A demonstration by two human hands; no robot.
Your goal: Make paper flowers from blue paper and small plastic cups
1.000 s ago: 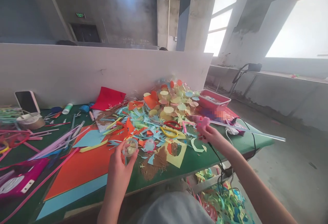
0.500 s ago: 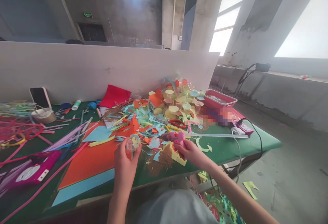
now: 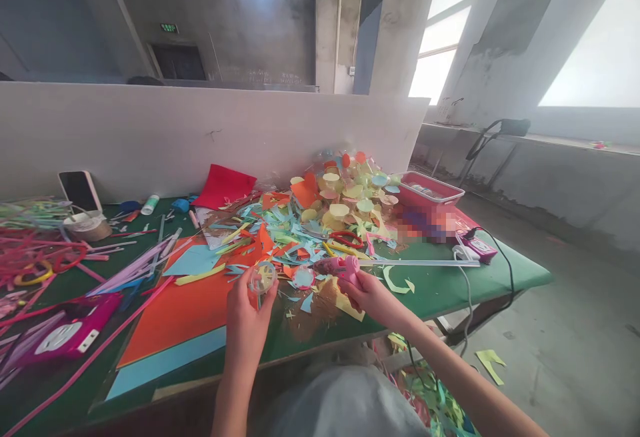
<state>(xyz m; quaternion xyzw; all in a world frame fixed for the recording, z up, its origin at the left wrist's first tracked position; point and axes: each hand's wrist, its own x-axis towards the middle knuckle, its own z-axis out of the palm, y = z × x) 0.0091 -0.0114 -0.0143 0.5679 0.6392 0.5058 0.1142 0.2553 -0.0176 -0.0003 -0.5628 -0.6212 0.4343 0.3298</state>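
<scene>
My left hand point(image 3: 250, 310) is closed round a small clear plastic cup point(image 3: 263, 278), its round end tilted up toward me. My right hand point(image 3: 369, 295) grips a pink hot glue gun point(image 3: 344, 267) with its nozzle pointing left. A long clear glue stick point(image 3: 420, 263) runs out of the gun's back to the right. Just below the nozzle lies a round, pale disc point(image 3: 303, 278) with a pinkish rim, on the table among paper scraps point(image 3: 280, 243). A gap separates the cup from the nozzle.
Clear cups with coloured paper discs point(image 3: 350, 197) are heaped at the back. Red-handled scissors point(image 3: 347, 239) lie before them. A pink basket point(image 3: 431, 190) stands at right, near a power strip point(image 3: 479, 247) with cables. Orange paper sheets point(image 3: 175, 320), a magenta box point(image 3: 70, 333) and a phone point(image 3: 80, 191) are left.
The view has shifted very slightly. My left hand with the cup sits a touch farther right; the glue gun stays nearly where it was, both grips unchanged.
</scene>
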